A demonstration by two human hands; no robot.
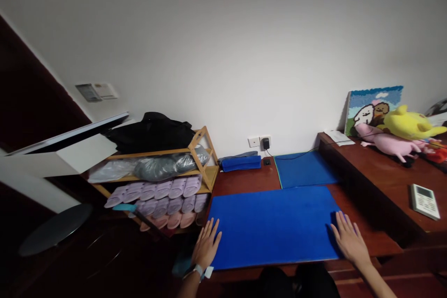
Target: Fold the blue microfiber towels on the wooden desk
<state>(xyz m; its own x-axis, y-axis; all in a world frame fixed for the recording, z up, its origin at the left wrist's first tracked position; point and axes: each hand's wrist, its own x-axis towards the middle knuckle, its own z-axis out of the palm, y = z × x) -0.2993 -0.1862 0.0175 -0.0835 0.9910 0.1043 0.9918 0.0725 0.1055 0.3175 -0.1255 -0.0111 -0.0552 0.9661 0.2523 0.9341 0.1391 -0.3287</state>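
Observation:
A bright blue mat lies spread flat along the front of the reddish-brown table. At its left edge is my left hand, palm down with fingers stretched out and holding nothing; a watch with a pale strap is on that wrist. My right hand is by the mat's right edge, fingers spread, also with nothing in it. Behind the mat lies a second, darker blue mat with a green edge. A folded blue cloth or pouch rests against the wall.
Left of the table stands a wooden rack with several slippers and a black bag. A charger is plugged into the wall. The raised surface at right holds plush toys, a picture and a calculator-like device.

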